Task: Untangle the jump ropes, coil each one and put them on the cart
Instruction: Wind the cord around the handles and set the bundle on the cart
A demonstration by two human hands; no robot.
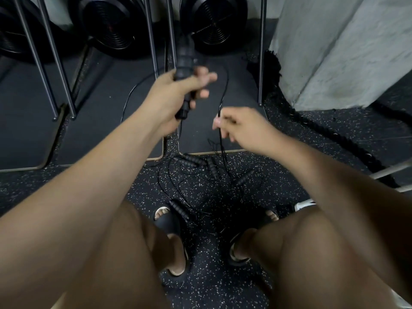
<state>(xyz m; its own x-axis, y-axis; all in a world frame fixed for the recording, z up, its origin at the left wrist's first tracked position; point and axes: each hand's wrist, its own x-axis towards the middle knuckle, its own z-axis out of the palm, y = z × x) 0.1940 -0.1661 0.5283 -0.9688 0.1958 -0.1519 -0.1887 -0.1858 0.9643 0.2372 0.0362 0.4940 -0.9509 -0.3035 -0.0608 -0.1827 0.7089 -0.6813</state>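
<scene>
My left hand (178, 94) grips black ribbed jump rope handles (184, 61) held upright above the floor. A thin black cord (224, 90) arcs from there to my right hand (240, 126), which pinches it between thumb and fingers. Below, between my feet, lies a tangle of black cords (200, 192) with several ribbed handles (211, 167) on the speckled floor. No cart is in view.
Black fan-like machines (111, 25) on metal legs (56, 61) stand on dark mats (107, 121) ahead. A grey concrete column (334, 52) rises at the right, with a thick black battle rope (347, 143) curving round its base. My knees and sandals fill the lower frame.
</scene>
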